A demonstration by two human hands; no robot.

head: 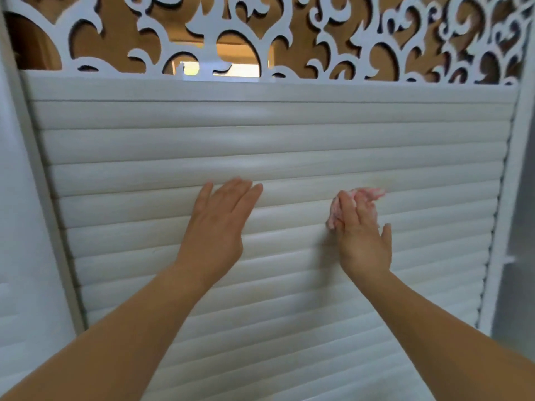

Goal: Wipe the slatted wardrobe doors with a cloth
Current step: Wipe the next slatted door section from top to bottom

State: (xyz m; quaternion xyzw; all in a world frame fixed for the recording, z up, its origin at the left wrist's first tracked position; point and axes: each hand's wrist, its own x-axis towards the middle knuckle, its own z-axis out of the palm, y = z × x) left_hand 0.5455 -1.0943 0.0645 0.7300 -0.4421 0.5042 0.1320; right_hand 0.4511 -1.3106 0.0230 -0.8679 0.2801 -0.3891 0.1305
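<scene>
Slatted wardrobe door [289,146] beneath white fretwork [220,33]

- Slatted door [260,146]: white rounded slats, smooth, with a soft satin sheen and a faint wood-grain streaking.
- Door frame [518,175]: white, smooth, semi-gloss painted look.
- Fretwork panel [220,27], far edge above the slats: white cut-out sheet, smooth and matt, with dark cut edges, over a tan matt backing.
- Cloth [367,193]: pink-and-white fabric, soft, crumpled, matt, pressed under the right hand [362,235].

Pink cloth [357,202] bunched against white slatted door [289,146].
</scene>
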